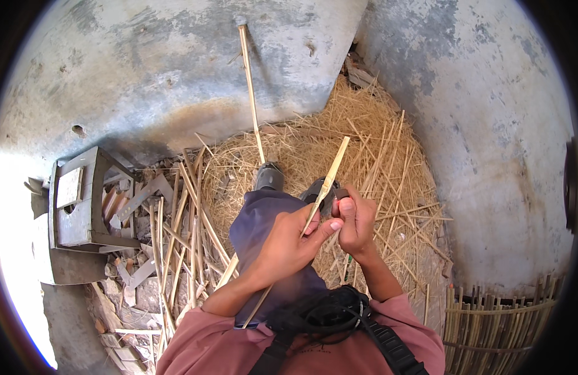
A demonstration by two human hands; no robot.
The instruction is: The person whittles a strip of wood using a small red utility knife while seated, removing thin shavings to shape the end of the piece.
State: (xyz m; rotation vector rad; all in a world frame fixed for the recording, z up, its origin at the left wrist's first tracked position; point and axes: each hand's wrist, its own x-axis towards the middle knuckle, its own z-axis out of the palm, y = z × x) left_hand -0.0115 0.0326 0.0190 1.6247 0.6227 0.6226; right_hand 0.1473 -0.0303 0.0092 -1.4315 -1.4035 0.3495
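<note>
Bamboo strip [329, 178] is gripped by closed left hand [289, 240]; right hand [354, 219] is closed, probably on a knife, blade unclear. Straw [370, 144] beneath.

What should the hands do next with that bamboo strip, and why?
Probably slide the knife in the right hand further up the strip. The left hand steadies the strip below the blade, and most of its upper length looks unshaved above the shavings pile.
</note>
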